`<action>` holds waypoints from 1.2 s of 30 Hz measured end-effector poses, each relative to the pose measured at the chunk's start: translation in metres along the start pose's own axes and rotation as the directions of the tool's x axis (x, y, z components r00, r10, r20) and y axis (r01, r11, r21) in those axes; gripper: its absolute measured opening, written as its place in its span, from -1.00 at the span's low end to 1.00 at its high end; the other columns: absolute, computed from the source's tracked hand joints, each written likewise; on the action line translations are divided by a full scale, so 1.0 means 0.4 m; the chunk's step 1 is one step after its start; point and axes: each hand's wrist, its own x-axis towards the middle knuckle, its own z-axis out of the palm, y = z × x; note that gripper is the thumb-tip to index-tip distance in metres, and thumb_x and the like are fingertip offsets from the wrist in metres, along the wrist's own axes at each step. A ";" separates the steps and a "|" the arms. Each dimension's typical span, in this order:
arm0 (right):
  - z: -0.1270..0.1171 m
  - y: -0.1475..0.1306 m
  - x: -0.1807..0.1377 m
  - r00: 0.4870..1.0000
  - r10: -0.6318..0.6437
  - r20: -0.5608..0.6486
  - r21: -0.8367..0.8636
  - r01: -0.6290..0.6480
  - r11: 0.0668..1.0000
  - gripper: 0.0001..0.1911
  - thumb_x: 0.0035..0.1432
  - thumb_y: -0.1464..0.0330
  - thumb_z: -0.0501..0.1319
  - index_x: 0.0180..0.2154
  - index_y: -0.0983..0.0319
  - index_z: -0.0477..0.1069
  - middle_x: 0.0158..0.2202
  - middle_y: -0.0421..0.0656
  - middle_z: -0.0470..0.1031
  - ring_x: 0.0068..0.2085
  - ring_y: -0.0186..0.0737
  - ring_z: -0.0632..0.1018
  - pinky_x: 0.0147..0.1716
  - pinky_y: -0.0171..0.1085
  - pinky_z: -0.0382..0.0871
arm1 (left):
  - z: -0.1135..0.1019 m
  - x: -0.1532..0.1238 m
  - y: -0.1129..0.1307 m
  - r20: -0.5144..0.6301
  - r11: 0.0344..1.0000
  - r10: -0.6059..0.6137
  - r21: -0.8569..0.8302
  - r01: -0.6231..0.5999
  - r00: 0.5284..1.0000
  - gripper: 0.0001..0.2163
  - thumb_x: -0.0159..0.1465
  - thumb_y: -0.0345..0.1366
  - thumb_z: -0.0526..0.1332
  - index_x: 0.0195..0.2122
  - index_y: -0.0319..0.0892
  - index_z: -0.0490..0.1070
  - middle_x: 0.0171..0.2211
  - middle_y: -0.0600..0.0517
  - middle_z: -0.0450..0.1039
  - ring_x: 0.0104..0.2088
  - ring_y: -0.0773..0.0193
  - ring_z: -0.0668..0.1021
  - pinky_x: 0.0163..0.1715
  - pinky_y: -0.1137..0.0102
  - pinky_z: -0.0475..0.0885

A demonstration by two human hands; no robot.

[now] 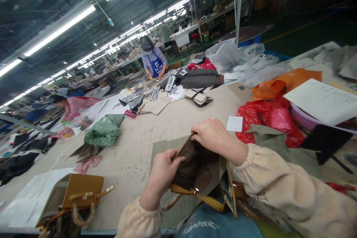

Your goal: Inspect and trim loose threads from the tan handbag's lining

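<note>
An open handbag (200, 167) with a dark lining and tan trim sits before me at the table's near edge. My left hand (164, 167) pinches its far rim on the left side. Farther along that rim, my right hand (210, 135) grips the edge with fingers curled over it. The bag's mouth gapes toward me, showing the inside and a strap with metal fittings across the near side. Under the bag lies a grey-green cloth (164, 147). A second, tan handbag (83, 189) with a metal clasp stands to the left, apart from my hands.
Red plastic bags (267, 119), an orange bag (287, 81) and a written sheet (323, 100) lie to the right. A green plastic bag (104, 130) rests at left. Material pieces (198, 97) lie farther back, where a co-worker (153, 59) in a blue apron stands across the table.
</note>
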 end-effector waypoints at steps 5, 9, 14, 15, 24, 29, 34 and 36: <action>-0.010 -0.003 0.003 1.000 0.000 0.022 -0.012 0.000 1.000 -0.82 0.10 0.24 0.18 -0.41 0.17 0.50 -0.43 -0.13 0.55 -0.34 -0.17 0.52 -0.41 -0.28 0.18 | -0.007 0.001 0.005 0.014 0.998 0.009 0.061 -0.009 1.000 -0.81 0.16 -0.23 0.13 -0.50 -0.20 0.41 -0.62 0.10 0.34 -0.55 0.34 0.38 -0.55 0.49 0.11; -0.015 -0.009 0.009 1.000 0.000 0.013 -0.021 0.000 1.000 -0.81 0.08 0.23 0.19 -0.41 0.18 0.51 -0.43 -0.11 0.55 -0.35 -0.16 0.53 -0.45 -0.29 0.15 | -0.034 0.003 0.016 0.125 0.990 0.029 0.131 -0.045 0.992 -0.87 0.15 -0.24 0.16 -0.39 -0.15 0.44 -0.51 0.08 0.45 -0.46 0.29 0.45 -0.51 0.48 0.18; -0.013 -0.008 0.009 1.000 -0.011 -0.004 -0.023 0.011 1.000 -0.81 0.08 0.24 0.20 -0.43 0.20 0.50 -0.43 -0.11 0.55 -0.35 -0.16 0.53 -0.46 -0.28 0.14 | -0.048 0.033 0.058 0.154 0.978 0.090 0.172 -0.116 0.984 -0.62 0.14 -0.07 0.19 -0.02 -0.03 0.36 -0.31 0.04 0.54 -0.33 0.19 0.52 -0.42 0.44 0.27; -0.013 -0.008 0.008 1.000 -0.012 -0.004 -0.022 0.012 1.000 -0.80 0.09 0.24 0.20 -0.43 0.20 0.50 -0.43 -0.11 0.55 -0.35 -0.16 0.53 -0.45 -0.27 0.14 | -0.042 0.045 0.066 0.140 0.971 0.097 0.205 -0.125 0.985 -0.64 0.16 -0.09 0.17 -0.03 -0.04 0.37 -0.31 0.02 0.54 -0.33 0.19 0.53 -0.40 0.43 0.28; -0.008 0.036 -0.017 0.991 -0.124 -0.044 0.096 0.128 0.987 -0.72 0.06 0.24 0.25 -0.15 0.16 0.45 -0.31 -0.15 0.55 -0.24 -0.15 0.51 -0.30 -0.27 0.19 | 0.006 0.102 0.069 0.077 0.933 0.142 0.321 -0.159 0.987 -0.76 0.27 -0.26 0.02 -0.27 -0.16 0.47 -0.38 -0.04 0.55 -0.35 0.22 0.54 -0.36 0.43 0.29; -0.002 0.050 -0.026 0.993 -0.091 -0.081 0.100 0.099 0.990 -0.72 0.10 0.29 0.23 -0.11 0.18 0.43 -0.27 -0.14 0.55 -0.22 -0.16 0.50 -0.30 -0.27 0.17 | 0.007 0.099 0.058 0.068 0.958 0.159 0.229 -0.171 0.985 -0.76 0.26 -0.25 0.04 -0.27 -0.14 0.49 -0.39 -0.01 0.56 -0.37 0.25 0.54 -0.39 0.45 0.27; -0.004 0.031 -0.028 0.993 -0.071 -0.098 0.062 0.077 0.995 -0.87 0.16 0.32 0.18 -0.27 0.20 0.47 -0.35 -0.14 0.53 -0.26 -0.19 0.48 -0.30 -0.26 0.12 | 0.011 0.106 0.063 0.059 0.970 0.147 0.188 -0.155 0.987 -0.76 0.25 -0.26 0.04 -0.31 -0.15 0.50 -0.47 0.01 0.53 -0.44 0.28 0.51 -0.44 0.47 0.24; -0.004 0.025 -0.029 0.991 -0.071 -0.110 0.059 0.078 0.995 -0.88 0.16 0.33 0.17 -0.32 0.22 0.46 -0.36 -0.13 0.51 -0.27 -0.20 0.47 -0.30 -0.26 0.11 | 0.009 0.107 0.064 0.061 0.972 0.139 0.183 -0.148 0.988 -0.75 0.26 -0.26 0.03 -0.33 -0.17 0.50 -0.49 0.01 0.52 -0.45 0.29 0.50 -0.45 0.47 0.23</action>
